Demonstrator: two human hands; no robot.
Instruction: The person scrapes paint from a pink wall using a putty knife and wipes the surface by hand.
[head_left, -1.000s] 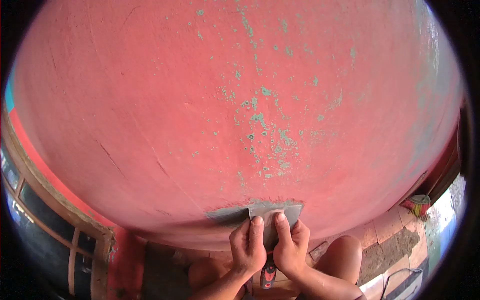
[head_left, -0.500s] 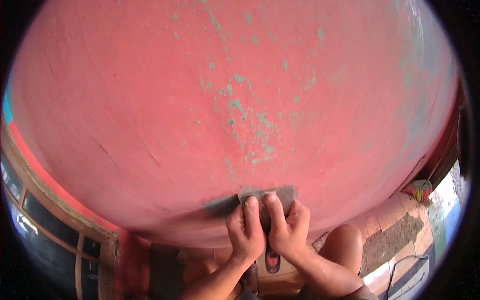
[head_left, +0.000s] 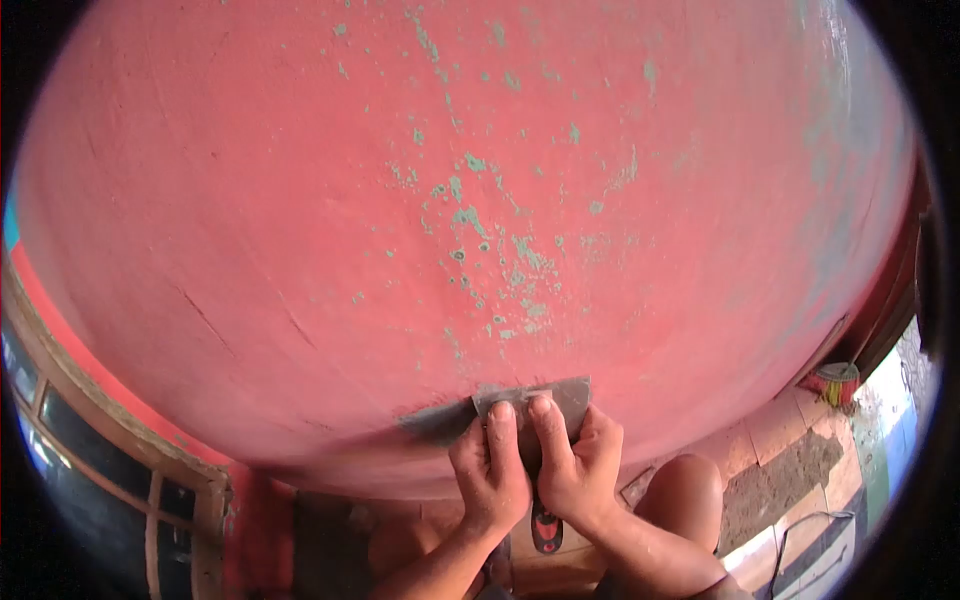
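A wide flat metal scraper (head_left: 562, 398) rests with its upper edge against the lower part of a red wall (head_left: 330, 230). My left hand (head_left: 492, 468) grips its left side, with the thumb pressed on the blade. On the right side my right hand (head_left: 575, 462) holds it the same way, thumb beside the other thumb. The scraper's dark handle with a red and black end (head_left: 546, 530) points down between my wrists. Green patches (head_left: 520, 270) show through the red paint above the blade, and a dark shadow falls left of it.
A window with a wooden frame (head_left: 210, 500) is at the lower left. A broom with red and yellow bristles (head_left: 835, 385) stands at the right. Below lies a tiled floor (head_left: 740, 450) with a rough grey patch. My bent knee (head_left: 685, 490) is beside my right forearm.
The view has shifted slightly. Both hands still hold the scraper low on the wall, and its blade looks slightly more tilted, with more of its face showing.
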